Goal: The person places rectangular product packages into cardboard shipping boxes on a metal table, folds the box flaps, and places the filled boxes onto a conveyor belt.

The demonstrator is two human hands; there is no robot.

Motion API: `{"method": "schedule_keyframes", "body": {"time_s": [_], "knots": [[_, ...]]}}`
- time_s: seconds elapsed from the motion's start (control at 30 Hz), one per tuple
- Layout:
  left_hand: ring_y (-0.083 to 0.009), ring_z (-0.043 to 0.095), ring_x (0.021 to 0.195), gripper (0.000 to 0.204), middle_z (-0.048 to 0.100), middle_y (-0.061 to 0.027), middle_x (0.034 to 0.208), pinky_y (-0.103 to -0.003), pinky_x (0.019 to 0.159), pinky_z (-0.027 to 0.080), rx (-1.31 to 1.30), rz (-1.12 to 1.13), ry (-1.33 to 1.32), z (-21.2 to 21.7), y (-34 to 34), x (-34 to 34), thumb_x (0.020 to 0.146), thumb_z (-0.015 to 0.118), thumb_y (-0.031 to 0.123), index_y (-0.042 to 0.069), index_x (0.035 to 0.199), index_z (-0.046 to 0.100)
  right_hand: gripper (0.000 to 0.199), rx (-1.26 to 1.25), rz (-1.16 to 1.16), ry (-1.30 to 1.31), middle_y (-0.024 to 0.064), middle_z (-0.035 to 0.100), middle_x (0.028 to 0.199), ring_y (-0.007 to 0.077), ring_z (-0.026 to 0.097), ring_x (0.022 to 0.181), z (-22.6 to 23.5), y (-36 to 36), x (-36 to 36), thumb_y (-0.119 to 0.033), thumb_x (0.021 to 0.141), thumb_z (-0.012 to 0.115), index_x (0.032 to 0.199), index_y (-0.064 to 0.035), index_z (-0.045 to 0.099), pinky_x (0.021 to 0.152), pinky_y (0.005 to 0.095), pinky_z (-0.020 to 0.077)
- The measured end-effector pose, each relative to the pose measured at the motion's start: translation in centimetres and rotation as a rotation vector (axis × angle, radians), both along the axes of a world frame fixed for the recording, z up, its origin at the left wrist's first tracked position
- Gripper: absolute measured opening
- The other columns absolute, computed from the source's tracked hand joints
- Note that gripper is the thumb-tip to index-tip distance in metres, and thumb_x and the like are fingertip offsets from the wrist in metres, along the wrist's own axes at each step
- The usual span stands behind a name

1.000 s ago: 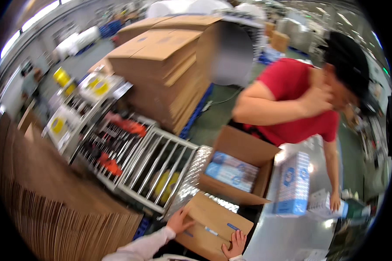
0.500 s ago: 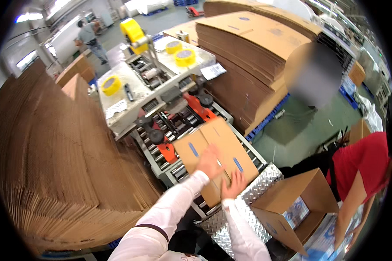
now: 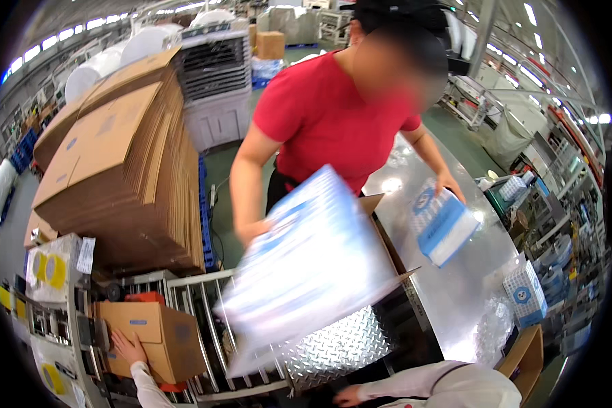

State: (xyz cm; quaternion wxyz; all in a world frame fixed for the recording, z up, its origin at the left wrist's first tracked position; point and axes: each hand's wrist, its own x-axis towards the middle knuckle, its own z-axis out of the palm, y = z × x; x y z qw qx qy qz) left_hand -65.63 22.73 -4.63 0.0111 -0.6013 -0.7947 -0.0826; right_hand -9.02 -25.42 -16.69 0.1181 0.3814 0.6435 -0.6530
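Note:
My left hand (image 3: 129, 348) lies with its fingers spread on the top of a closed brown carton (image 3: 180, 343), at the lower left on the roller conveyor (image 3: 207, 319). Low in the middle, my right hand (image 3: 349, 396) is near the diamond-plate metal step (image 3: 340, 347); its fingers are mostly hidden at the picture's edge. In front of me a co-worker in a red shirt (image 3: 326, 122) holds a large white and blue plastic-wrapped pack (image 3: 313, 265), smeared by motion. The co-worker's other hand grips a smaller blue and white pack (image 3: 445, 228).
An open carton (image 3: 385, 238) stands partly hidden behind the large pack. A shiny metal table (image 3: 428, 299) extends right, bearing another blue and white pack (image 3: 525, 296). Stacked flat cardboard (image 3: 115, 183) rises at left, beside the taping machine (image 3: 54, 299) with yellow tape rolls.
The view has swung right. Both my hands were on the carton; now only the left is, and my right has come away. The co-worker has lifted packs.

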Motion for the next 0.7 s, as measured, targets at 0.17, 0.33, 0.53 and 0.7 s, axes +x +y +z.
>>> {"method": "schedule_keyframes", "body": {"time_s": [0.17,0.33,0.53,0.7], "knots": [[-0.0466,0.017,0.144,0.072,0.027,-0.0218,0.156,-0.054,0.118,0.014,0.017,-0.035,0.103,2.0,-7.4,14.0,0.09,0.056,0.041,0.0,0.146,0.038,0.034,0.085,-0.314,-0.261,0.0131,0.07,0.107,0.0312,0.066,0.104,2.4,-10.7,14.4,-0.04,0.09,0.06,0.103,-0.0105,0.071,0.087,0.0426,0.0515],[-0.0326,0.067,0.096,0.038,0.068,-0.0174,0.112,-0.05,0.083,0.053,-0.721,-1.269,-0.262,-11.2,-25.6,23.4,0.101,0.038,0.035,0.013,0.121,0.061,0.04,0.201,-0.762,-0.524,0.0119,0.072,0.103,0.0294,0.067,0.099,-1.0,-10.9,20.8,-0.047,0.086,0.061,0.103,-0.0137,0.072,0.09,0.0387,0.0514],[-0.0302,0.062,0.108,0.047,0.064,-0.0169,0.121,-0.045,0.091,0.05,-1.021,-0.382,-1.066,-2.7,-34.8,41.7,0.097,0.045,0.043,0.009,0.126,0.059,0.038,0.118,-0.821,-0.382,0.0119,0.072,0.101,0.0278,0.068,0.098,0.2,-11.4,22.4,-0.045,0.084,0.066,0.102,-0.0124,0.074,0.088,0.038,0.0518],[-0.0281,0.057,0.117,0.058,0.06,-0.0165,0.129,-0.042,0.097,0.046,-0.985,-0.061,-0.819,-3.7,-41.0,33.9,0.094,0.051,0.05,0.005,0.131,0.056,0.034,0.055,-0.832,-0.483,0.0117,0.072,0.104,0.0309,0.066,0.101,-1.8,-12.3,25.6,-0.043,0.081,0.067,0.095,-0.0138,0.075,0.089,0.0404,0.052]]}}
